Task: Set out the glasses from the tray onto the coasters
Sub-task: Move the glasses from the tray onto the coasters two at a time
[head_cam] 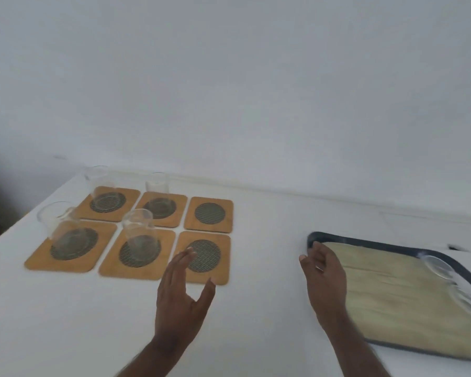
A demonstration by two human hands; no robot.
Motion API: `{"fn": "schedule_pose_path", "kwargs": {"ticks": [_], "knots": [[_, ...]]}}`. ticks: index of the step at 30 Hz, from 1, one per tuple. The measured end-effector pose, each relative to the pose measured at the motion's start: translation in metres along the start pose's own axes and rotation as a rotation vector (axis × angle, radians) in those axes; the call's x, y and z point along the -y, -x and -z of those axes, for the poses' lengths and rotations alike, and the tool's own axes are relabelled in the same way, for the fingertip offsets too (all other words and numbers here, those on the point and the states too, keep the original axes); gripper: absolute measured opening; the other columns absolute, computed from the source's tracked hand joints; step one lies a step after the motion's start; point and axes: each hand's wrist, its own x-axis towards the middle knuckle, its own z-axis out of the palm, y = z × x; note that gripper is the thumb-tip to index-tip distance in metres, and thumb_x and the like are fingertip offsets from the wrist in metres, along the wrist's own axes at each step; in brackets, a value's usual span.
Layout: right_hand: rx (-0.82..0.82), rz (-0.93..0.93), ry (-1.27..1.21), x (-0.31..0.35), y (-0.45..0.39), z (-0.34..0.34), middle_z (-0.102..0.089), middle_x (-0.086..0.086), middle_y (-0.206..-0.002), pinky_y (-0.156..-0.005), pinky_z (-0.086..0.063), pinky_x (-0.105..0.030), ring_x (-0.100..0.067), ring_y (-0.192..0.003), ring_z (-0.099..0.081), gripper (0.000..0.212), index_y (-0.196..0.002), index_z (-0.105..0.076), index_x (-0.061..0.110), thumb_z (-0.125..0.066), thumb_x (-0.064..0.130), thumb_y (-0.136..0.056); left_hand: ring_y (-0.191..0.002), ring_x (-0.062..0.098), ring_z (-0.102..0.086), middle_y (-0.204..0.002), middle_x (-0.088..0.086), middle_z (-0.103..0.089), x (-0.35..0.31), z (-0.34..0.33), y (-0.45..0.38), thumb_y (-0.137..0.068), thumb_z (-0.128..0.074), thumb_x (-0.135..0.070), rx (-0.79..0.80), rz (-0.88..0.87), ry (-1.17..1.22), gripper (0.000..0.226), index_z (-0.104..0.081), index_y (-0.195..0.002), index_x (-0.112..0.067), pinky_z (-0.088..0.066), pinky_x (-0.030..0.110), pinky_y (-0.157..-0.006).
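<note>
Several wooden coasters with dark mesh discs lie in two rows on the white table. Clear glasses stand on the left and middle ones: back left glass (99, 183), back middle glass (157, 186), front left glass (57, 221), front middle glass (139, 229). The back right coaster (209, 213) and front right coaster (204, 257) are bare. My left hand (181, 289) hovers open over the front right coaster's near edge. My right hand (324, 273) is open at the left end of the dark-rimmed tray (365, 242), holding nothing. Two glasses (438, 266) (466, 302) rest at the tray's right side.
A pale cloth mat (386, 295) lines the tray. A white wall (229, 77) rises right behind the table. The table's left edge (25, 213) runs diagonally beside the coasters, with dark space beyond it.
</note>
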Motion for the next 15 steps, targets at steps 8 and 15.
{"fn": "schedule_pose_path", "kwargs": {"ticks": [8, 15], "knots": [[-0.154, 0.075, 0.232, -0.001, -0.021, 0.112, -0.065, 0.001, -0.119, -0.095, -0.042, -0.028, -0.017, -0.113, -0.059, 0.036, -0.122, -0.062, 0.017, -0.071, 0.017, -0.086, -0.152, 0.005, -0.018, -0.165, -0.017, -0.023, -0.058, -0.074, 0.012, -0.09, -0.054, -0.064, 0.422, 0.033, -0.036, 0.083, -0.02, -0.159, -0.032, -0.022, 0.034, -0.122], [-0.35, 0.179, 0.769, -0.01, -0.053, 0.209, -0.059, -0.007, -0.13, -0.105, -0.034, -0.054, -0.034, -0.127, -0.046, 0.051, -0.125, -0.059, 0.017, -0.076, 0.023, -0.077, -0.147, -0.009, 0.006, -0.16, -0.029, -0.002, -0.106, -0.13, 0.025, -0.076, -0.024, -0.087, 0.576, -0.148, -0.118, 0.101, -0.009, -0.16, -0.034, -0.005, 0.026, -0.123]]}}
